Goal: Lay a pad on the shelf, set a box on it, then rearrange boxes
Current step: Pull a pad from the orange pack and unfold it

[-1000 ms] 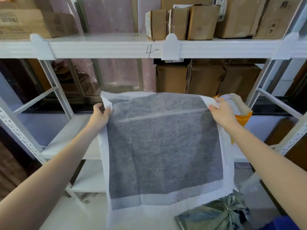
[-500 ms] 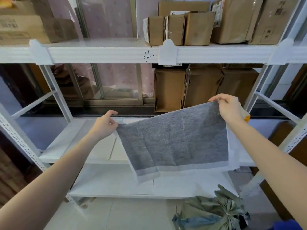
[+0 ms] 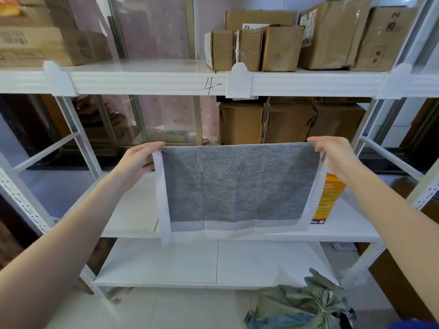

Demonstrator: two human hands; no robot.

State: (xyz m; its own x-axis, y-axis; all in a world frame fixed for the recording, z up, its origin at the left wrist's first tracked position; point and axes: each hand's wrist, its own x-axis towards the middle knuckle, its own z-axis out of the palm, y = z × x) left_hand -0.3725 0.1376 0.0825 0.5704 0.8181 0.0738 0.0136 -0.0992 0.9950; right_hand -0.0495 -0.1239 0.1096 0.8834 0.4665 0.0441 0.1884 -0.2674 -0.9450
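Observation:
A grey pad (image 3: 237, 186) with a white border hangs spread out in front of the middle shelf (image 3: 344, 229) of a white metal rack. My left hand (image 3: 140, 160) pinches its upper left corner, my right hand (image 3: 335, 155) its upper right corner. The pad's lower edge droops over the shelf's front edge. An orange box (image 3: 326, 200) stands on the shelf just behind the pad's right side, partly hidden by it. Brown cardboard boxes (image 3: 289, 122) stand at the back of the same shelf.
The upper shelf (image 3: 147, 81), marked "4-", carries several cardboard boxes (image 3: 256, 48) at right and a large carton (image 3: 35, 43) at left. A lower shelf (image 3: 190, 262) lies beneath. A tied grey-green bag (image 3: 304, 307) sits on the floor at lower right.
Both hands have levelled and stretched the pad: the left corner rose and moved left, so the top edge is now horizontal and the pad hangs flat. The orange box now shows.

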